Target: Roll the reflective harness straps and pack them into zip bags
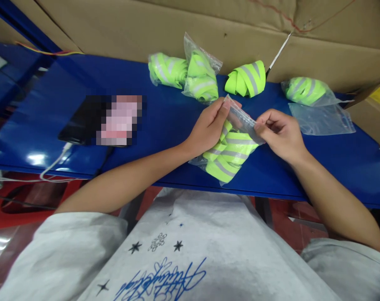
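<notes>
A clear zip bag (245, 119) with a folded neon yellow-green reflective strap (230, 154) inside lies over the table near its front edge. My left hand (210, 127) pinches the left end of the bag's top edge between thumb and fingers. At the right end of that edge, my right hand (279, 131) grips the plastic, its fingers curled. The strap has grey stripes and fills the lower part of the bag. Just beyond my hands sits an unbagged strap roll (246, 79).
Bagged strap rolls (168, 69) (201, 77) stand at the back, another bagged roll (307, 90) at right beside a flat clear bag (322, 119). Phones (73, 125) with a white cable (56, 161) lie left on the blue table (165, 125). Cardboard (130, 33) walls the back.
</notes>
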Action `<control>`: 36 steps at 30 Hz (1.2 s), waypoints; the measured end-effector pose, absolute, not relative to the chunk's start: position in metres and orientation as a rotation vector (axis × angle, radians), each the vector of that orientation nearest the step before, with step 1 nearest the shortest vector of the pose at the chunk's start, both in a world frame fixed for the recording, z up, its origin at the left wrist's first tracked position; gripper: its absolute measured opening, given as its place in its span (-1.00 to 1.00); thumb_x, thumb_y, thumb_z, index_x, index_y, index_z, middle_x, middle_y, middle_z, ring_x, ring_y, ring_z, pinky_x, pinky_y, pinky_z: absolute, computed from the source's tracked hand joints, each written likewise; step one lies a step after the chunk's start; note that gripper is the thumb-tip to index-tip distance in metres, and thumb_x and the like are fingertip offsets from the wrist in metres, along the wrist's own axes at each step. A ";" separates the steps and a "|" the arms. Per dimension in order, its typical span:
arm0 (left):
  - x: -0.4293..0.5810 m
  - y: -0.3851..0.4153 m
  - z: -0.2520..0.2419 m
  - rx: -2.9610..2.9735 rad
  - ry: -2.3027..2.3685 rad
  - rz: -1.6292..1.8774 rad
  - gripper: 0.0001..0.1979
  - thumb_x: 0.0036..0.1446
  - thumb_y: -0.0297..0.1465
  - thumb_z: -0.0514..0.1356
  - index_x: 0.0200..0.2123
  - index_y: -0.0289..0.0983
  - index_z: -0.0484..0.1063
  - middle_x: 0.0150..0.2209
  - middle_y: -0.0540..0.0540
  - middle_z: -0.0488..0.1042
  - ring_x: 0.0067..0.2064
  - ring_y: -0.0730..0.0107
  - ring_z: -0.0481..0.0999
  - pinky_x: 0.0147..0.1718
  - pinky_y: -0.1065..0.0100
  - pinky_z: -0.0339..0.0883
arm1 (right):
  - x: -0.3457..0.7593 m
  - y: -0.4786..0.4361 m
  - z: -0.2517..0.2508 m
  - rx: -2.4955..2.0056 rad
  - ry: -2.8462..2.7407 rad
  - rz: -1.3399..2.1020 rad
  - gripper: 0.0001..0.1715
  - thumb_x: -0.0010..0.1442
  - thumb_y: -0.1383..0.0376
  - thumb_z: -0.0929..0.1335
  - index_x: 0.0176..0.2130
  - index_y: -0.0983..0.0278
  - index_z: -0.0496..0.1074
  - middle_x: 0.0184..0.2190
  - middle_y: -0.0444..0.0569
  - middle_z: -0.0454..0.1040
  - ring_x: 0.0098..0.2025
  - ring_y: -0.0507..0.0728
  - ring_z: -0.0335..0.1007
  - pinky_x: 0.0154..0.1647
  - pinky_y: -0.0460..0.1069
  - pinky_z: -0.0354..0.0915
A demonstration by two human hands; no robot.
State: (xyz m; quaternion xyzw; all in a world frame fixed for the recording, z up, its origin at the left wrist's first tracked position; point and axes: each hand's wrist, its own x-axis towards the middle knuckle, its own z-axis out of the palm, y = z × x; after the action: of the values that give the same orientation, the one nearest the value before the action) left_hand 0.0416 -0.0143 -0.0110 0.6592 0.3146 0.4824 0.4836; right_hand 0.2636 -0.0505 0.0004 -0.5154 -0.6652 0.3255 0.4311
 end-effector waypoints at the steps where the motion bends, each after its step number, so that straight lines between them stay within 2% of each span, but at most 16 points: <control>1: 0.041 -0.015 -0.010 1.595 0.773 1.182 -0.54 0.48 0.06 0.06 -0.03 -0.16 0.54 -0.24 -0.08 0.67 -0.06 0.21 0.68 0.11 0.17 0.48 | 0.263 -0.050 0.001 -1.278 -1.643 0.830 -0.54 0.21 -0.11 0.55 -0.38 0.17 0.49 -0.56 -0.17 0.36 -0.54 0.00 0.18 -0.52 -0.03 0.08; 8: 0.040 -0.016 -0.009 1.563 0.729 1.201 -0.65 0.50 -0.01 0.08 -0.11 -0.15 0.43 -0.33 -0.02 0.65 -0.25 0.30 0.65 0.02 0.18 0.49 | 0.269 -0.048 0.005 -1.206 -1.520 0.775 -0.64 0.21 -0.10 0.56 -0.29 0.08 0.56 -0.41 -0.15 0.52 -0.46 0.06 0.32 -0.43 0.02 0.28; 11: 0.040 -0.016 -0.010 1.575 0.676 1.159 -0.64 0.48 0.01 0.10 -0.09 -0.15 0.45 -0.29 -0.03 0.65 -0.24 0.30 0.65 -0.04 0.20 0.50 | 0.269 -0.051 0.009 -1.216 -1.636 0.782 -0.68 0.26 -0.07 0.54 -0.25 0.09 0.60 -0.33 -0.12 0.58 -0.38 0.08 0.40 -0.35 0.04 0.31; 15: 0.039 -0.016 -0.013 1.649 0.717 1.115 -0.67 0.40 -0.01 0.24 -0.07 -0.15 0.48 -0.22 -0.04 0.62 -0.30 0.33 0.60 -0.23 0.27 0.46 | 0.263 -0.057 0.008 -1.186 -1.837 0.630 -0.74 0.28 0.01 0.54 -0.26 0.12 0.63 -0.34 -0.09 0.57 -0.33 0.10 0.43 -0.27 0.06 0.36; 19: 0.039 -0.011 -0.019 1.689 0.660 1.110 -0.74 0.39 -0.12 0.28 -0.03 -0.16 0.44 -0.23 0.01 0.61 -0.25 0.33 0.63 -0.21 0.29 0.47 | 0.257 -0.063 0.006 -1.210 -1.822 0.377 -0.83 0.32 0.07 0.52 -0.25 0.08 0.67 -0.33 -0.07 0.62 -0.30 0.14 0.50 -0.24 0.10 0.42; 25: 0.042 -0.006 -0.026 1.727 0.596 1.161 -0.80 0.41 -0.21 0.27 -0.07 -0.18 0.39 -0.26 0.04 0.61 -0.22 0.34 0.68 -0.19 0.30 0.54 | 0.252 -0.066 0.007 -1.196 -1.714 0.254 -0.90 0.33 0.13 0.53 -0.23 0.07 0.66 -0.27 -0.06 0.67 -0.23 0.18 0.57 -0.15 0.14 0.48; 27: 0.042 -0.006 -0.026 1.734 0.588 1.160 -0.81 0.42 -0.22 0.26 -0.08 -0.19 0.38 -0.26 0.03 0.61 -0.21 0.33 0.69 -0.18 0.29 0.56 | 0.254 -0.064 0.006 -1.192 -1.703 0.329 -0.85 0.31 0.10 0.54 -0.22 0.10 0.64 -0.27 -0.07 0.64 -0.24 0.16 0.55 -0.15 0.13 0.47; 32: 0.041 -0.010 -0.021 1.770 0.571 1.177 -0.82 0.43 -0.22 0.25 -0.07 -0.20 0.42 -0.22 0.00 0.61 -0.20 0.36 0.67 -0.15 0.30 0.54 | 0.262 -0.055 0.005 -1.203 -1.657 0.717 -0.65 0.23 -0.03 0.57 -0.22 0.16 0.60 -0.36 -0.12 0.53 -0.34 0.06 0.41 -0.30 0.02 0.36; 36: 0.037 -0.010 -0.017 1.836 0.658 1.175 -0.67 0.48 -0.09 0.18 -0.08 -0.23 0.52 -0.21 -0.08 0.63 -0.26 0.39 0.61 -0.25 0.32 0.45 | 0.265 -0.052 0.006 -1.273 -1.671 0.913 -0.54 0.19 -0.14 0.57 -0.22 0.17 0.62 -0.35 -0.08 0.57 -0.36 0.06 0.43 -0.36 0.00 0.35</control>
State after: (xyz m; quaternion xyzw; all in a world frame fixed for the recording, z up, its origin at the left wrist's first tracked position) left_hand 0.0372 -0.0097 -0.0173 0.7322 0.2624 0.4684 0.4190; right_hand 0.2650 -0.0524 0.0059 -0.5063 -0.6644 0.3632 0.4127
